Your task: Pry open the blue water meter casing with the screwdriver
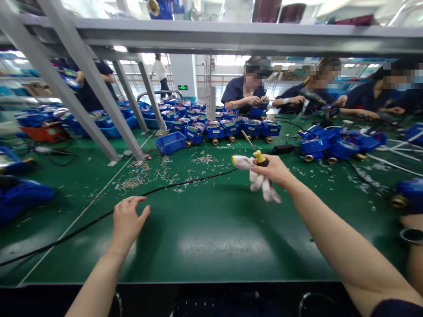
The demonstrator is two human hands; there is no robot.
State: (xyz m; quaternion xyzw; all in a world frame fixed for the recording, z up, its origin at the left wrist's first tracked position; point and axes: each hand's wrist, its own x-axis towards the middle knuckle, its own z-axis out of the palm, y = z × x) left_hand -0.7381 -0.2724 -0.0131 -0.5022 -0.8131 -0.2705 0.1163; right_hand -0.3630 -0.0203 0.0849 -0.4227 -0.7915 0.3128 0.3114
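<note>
My right hand (276, 169) is stretched out over the green table (211, 237) and closed around a yellow-handled screwdriver (256, 152) together with a white work glove (259, 180). The screwdriver's metal shaft points up and away to the left, and the glove's fingers hang down below my fist. My left hand (127, 220) hovers low over the near left of the table, palm down, fingers spread, holding nothing. A black cable (155, 190) runs across the mat just beyond it.
Rows of blue water meters with brass fittings (228, 127) and a blue bin (171, 142) line the far side. Wire scraps (142, 174) litter the mat. Grey slanted frame legs (95, 92) stand at left. Three people sit working opposite; more blue meters (333, 143) lie at right.
</note>
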